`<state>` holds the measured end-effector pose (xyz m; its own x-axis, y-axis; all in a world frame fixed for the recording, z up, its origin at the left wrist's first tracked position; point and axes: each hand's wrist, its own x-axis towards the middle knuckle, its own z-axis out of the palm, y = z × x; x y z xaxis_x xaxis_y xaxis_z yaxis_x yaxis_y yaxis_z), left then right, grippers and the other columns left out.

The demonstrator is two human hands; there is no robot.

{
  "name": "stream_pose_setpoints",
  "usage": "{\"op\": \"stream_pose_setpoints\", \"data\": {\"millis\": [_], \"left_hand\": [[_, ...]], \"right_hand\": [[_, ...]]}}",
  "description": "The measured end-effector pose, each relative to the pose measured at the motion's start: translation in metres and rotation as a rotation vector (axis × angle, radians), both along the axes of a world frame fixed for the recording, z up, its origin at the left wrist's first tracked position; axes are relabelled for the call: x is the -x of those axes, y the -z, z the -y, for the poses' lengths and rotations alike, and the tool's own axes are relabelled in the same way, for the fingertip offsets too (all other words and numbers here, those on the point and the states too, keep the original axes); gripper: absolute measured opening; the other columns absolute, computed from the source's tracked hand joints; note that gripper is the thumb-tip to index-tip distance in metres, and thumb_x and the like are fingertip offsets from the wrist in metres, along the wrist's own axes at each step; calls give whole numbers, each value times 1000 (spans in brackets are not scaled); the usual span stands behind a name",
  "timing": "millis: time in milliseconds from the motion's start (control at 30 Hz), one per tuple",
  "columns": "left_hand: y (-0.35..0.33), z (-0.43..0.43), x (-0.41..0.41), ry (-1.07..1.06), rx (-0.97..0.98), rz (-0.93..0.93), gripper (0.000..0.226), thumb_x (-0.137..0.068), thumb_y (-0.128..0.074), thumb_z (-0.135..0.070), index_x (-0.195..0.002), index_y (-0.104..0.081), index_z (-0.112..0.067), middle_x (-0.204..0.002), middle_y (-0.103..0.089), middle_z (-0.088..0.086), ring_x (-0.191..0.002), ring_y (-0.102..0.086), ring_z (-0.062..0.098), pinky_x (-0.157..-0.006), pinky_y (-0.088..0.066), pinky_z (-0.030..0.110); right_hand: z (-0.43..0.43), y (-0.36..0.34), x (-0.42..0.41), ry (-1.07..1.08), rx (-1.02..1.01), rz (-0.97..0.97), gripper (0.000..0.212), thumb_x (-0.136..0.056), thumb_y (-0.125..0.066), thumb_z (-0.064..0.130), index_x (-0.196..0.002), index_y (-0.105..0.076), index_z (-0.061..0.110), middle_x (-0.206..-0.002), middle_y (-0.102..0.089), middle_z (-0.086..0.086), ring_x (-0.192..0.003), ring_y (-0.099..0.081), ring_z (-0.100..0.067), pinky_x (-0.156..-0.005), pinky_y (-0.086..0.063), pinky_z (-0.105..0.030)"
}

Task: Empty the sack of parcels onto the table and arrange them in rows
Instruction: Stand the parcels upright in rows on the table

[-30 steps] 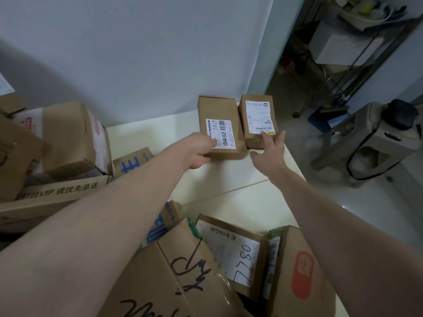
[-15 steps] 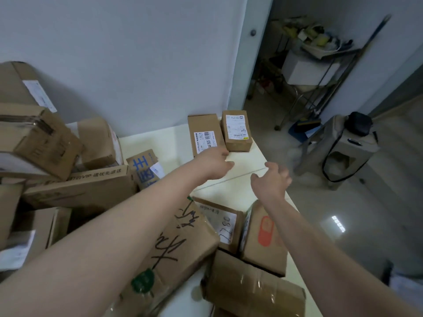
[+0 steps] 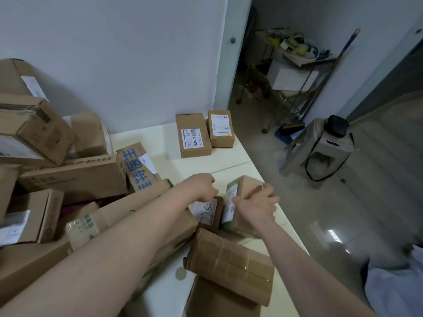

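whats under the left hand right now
A flat parcel with a handwritten white label, lying beside the green-taped parcel that the right hand grips. The left hand covers its far edge; whether the fingers touch it cannot be told.

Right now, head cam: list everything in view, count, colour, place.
table: 1, cream, centre of view
rowed parcels: 2, brown, white labels, side by side at table's far end
piled parcels: many, brown, heaped on table's left
blue-lettered parcel: 1, brown, heap's right edge
handwritten-label parcel: 1, brown, mid-table
green-taped parcel: 1, brown, tilted, near table's right edge
taped parcel: 1, brown, table's near end
stool: 1, grey, floor at right
rack: 1, metal, cluttered, beyond doorway
left hand: 1, at handwritten-label parcel, grip unclear
right hand: 1, grips green-taped parcel
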<state>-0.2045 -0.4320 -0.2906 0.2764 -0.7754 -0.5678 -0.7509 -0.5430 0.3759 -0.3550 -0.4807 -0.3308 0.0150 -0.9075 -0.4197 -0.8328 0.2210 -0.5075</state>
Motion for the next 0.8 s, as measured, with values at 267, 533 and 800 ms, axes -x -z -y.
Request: {"op": "stream_pose_setpoints", "data": {"millis": [267, 533, 800], "left_hand": [[6, 13, 14, -122, 47, -112, 43, -101, -43, -26, -142, -43, -12, -142, -49, 11, -126, -49, 27, -99, -42, 32], [25, 52, 15, -312, 166, -260, 56, -94, -54, -23, -146, -34, -22, -140, -52, 2, -122, -53, 27, -101, -45, 38], [51, 74, -1, -373, 103, -365, 84, -81, -47, -17, -152, -10, -41, -153, -38, 0, -137, -38, 28, -115, -26, 50]], "right_hand": [[53, 0, 20, -146, -319, 364, 37, -101, -46, 36, -138, -39, 32, -126, -56, 8, -103, -52, -18, -73, -46, -36], [89, 29, -17, 77, -150, 534, 29, -99, -50, 19, -127, -54, 20, -107, -63, 0, -99, -64, -27, -80, -59, -48], [124, 30, -55, -45, 84, 275, 44, -100, -44, 14, -144, -39, 15, -129, -58, -9, -115, -56, -31, -88, -45, -31]]}}
